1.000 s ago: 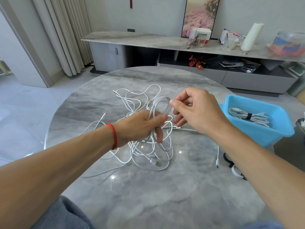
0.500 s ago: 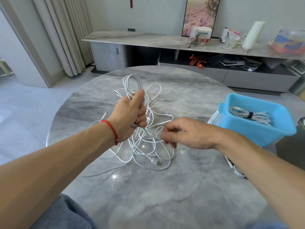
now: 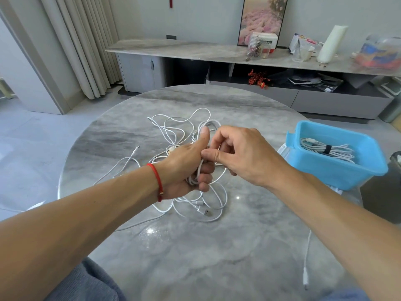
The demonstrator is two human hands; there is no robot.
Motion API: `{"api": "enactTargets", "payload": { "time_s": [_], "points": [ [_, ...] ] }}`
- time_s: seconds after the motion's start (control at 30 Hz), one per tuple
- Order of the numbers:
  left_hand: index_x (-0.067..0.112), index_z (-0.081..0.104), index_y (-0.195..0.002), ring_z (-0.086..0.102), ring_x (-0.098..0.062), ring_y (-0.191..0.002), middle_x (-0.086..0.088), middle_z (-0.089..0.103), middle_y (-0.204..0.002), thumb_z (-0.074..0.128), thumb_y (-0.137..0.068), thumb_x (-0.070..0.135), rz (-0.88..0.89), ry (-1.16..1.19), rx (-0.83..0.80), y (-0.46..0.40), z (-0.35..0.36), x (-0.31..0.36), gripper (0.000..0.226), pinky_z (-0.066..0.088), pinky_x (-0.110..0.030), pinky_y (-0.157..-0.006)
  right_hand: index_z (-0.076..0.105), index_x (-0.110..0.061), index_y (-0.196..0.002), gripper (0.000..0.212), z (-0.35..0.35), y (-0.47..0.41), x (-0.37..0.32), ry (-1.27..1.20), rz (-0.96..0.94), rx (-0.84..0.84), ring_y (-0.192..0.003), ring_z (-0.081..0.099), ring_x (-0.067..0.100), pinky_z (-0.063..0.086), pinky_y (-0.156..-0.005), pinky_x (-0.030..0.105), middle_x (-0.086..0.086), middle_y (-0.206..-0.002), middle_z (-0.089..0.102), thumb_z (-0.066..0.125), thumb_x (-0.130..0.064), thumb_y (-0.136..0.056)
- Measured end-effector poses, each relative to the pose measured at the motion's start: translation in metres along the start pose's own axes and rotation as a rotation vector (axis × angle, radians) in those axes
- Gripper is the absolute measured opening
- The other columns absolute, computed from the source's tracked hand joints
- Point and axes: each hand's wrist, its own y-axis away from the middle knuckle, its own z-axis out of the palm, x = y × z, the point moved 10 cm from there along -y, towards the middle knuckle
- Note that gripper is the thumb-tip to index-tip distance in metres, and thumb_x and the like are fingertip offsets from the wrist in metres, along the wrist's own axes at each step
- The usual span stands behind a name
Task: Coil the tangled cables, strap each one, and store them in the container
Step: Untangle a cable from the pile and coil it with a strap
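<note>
We are coiling a white cable (image 3: 207,127) at frame centre: left hand (image 3: 186,168) gripping the loops, right hand (image 3: 240,155) fingers pinching the strand. Next, probably another loop, feeding slack from the tangle (image 3: 173,135) on the surface (image 3: 195,257).

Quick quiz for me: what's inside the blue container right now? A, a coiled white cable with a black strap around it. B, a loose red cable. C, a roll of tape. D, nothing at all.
A: the blue container at the table's right edge holds a coiled white cable bound by a black strap, while the left hand and right hand work on the tangled cables.
</note>
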Motion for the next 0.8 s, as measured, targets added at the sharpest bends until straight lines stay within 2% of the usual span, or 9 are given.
{"api": "enactTargets", "payload": {
  "time_s": [0.13, 0.2, 0.33, 0.43, 0.5, 0.6, 0.67, 0.73, 0.8],
  "points": [
    [0.024, 0.029, -0.064, 0.015, -0.01, -0.041, 0.004, 0.02, -0.058, 0.028, -0.082, 0.088, -0.084, -0.055, -0.138, 0.002, 0.012, -0.005, 0.066, 0.016, -0.017, -0.036, 0.053, -0.03, -0.075, 0.043, -0.01, -0.001, 0.007, 0.149, 0.051, 0.022, -0.058, 0.055, 0.002, 0.038, -0.055, 0.027, -0.027, -0.064, 0.061, 0.078, -0.064, -0.076],
    [0.025, 0.029, -0.063, 0.011, -0.011, -0.044, 0.004, 0.017, -0.061, 0.03, -0.079, 0.09, -0.059, -0.218, -0.167, 0.002, 0.011, -0.004, 0.067, 0.012, -0.017, -0.038, 0.053, -0.03, -0.076, 0.044, -0.016, 0.0, 0.011, 0.227, 0.061, 0.004, -0.062, 0.056, 0.002, 0.038, -0.056, 0.027, -0.028, -0.065, 0.061, 0.078, -0.066, -0.072],
    [0.025, 0.035, -0.058, 0.011, -0.013, -0.046, 0.002, 0.018, -0.059, 0.051, -0.081, 0.075, 0.016, -0.548, -0.126, 0.003, 0.0, 0.001, 0.058, 0.015, -0.016, -0.041, 0.06, -0.033, -0.09, 0.023, -0.021, 0.007, 0.016, 0.208, 0.012, -0.135, -0.071, 0.061, 0.008, 0.044, -0.061, 0.023, -0.011, -0.072, 0.066, 0.08, -0.045, -0.085],
    [0.011, 0.037, -0.07, 0.014, -0.016, -0.045, -0.001, 0.021, -0.056, 0.06, -0.082, 0.065, 0.064, -0.68, -0.097, 0.006, -0.01, 0.005, 0.06, 0.017, -0.018, -0.041, 0.07, -0.034, -0.087, 0.009, -0.031, 0.012, 0.025, 0.224, 0.034, -0.152, -0.075, 0.065, 0.003, 0.048, -0.067, 0.023, -0.013, -0.076, 0.07, 0.078, -0.036, -0.089],
    [0.012, 0.038, -0.069, 0.017, -0.017, -0.043, -0.001, 0.024, -0.053, 0.059, -0.082, 0.065, 0.093, -0.746, -0.048, 0.007, -0.015, 0.009, 0.058, 0.02, -0.019, -0.04, 0.076, -0.037, -0.085, 0.005, -0.039, 0.014, 0.029, 0.247, 0.057, -0.129, -0.076, 0.063, -0.003, 0.043, -0.067, 0.018, -0.018, -0.075, 0.071, 0.078, -0.035, -0.089],
    [0.017, 0.032, -0.063, 0.021, -0.017, -0.04, 0.001, 0.028, -0.049, 0.053, -0.081, 0.07, 0.103, -0.789, 0.004, 0.005, -0.017, 0.008, 0.06, 0.024, -0.018, -0.039, 0.078, -0.037, -0.086, 0.002, -0.043, 0.015, 0.03, 0.307, 0.07, -0.088, -0.083, 0.054, -0.004, 0.037, -0.073, 0.019, -0.014, -0.085, 0.066, 0.079, -0.036, -0.088],
    [0.017, 0.03, -0.066, 0.02, -0.014, -0.039, 0.004, 0.029, -0.048, 0.05, -0.082, 0.07, 0.076, -0.735, 0.004, 0.002, -0.016, 0.002, 0.059, 0.024, -0.017, -0.04, 0.081, -0.033, -0.086, 0.002, -0.046, 0.014, 0.03, 0.272, 0.095, -0.004, -0.076, 0.054, -0.006, 0.035, -0.068, 0.012, -0.013, -0.081, 0.064, 0.082, -0.032, -0.086],
    [0.018, 0.029, -0.069, 0.018, -0.013, -0.04, 0.005, 0.028, -0.05, 0.047, -0.089, 0.065, 0.059, -0.637, -0.015, 0.001, -0.012, -0.002, 0.055, 0.022, -0.016, -0.042, 0.083, -0.029, -0.084, 0.004, -0.05, 0.014, 0.032, 0.153, 0.153, 0.104, -0.065, 0.059, -0.007, 0.04, -0.062, 0.005, -0.012, -0.072, 0.071, 0.085, -0.026, -0.084],
    [0.014, 0.036, -0.07, 0.021, -0.013, -0.039, 0.005, 0.035, -0.049, 0.044, -0.095, 0.061, 0.078, -0.574, -0.011, 0.002, -0.01, -0.001, 0.053, 0.023, -0.017, -0.043, 0.083, -0.024, -0.084, 0.004, -0.046, 0.018, 0.038, -0.042, 0.237, 0.175, -0.053, 0.065, -0.001, 0.05, -0.057, 0.009, -0.002, -0.063, 0.073, 0.086, -0.021, -0.084]
  ]
}}
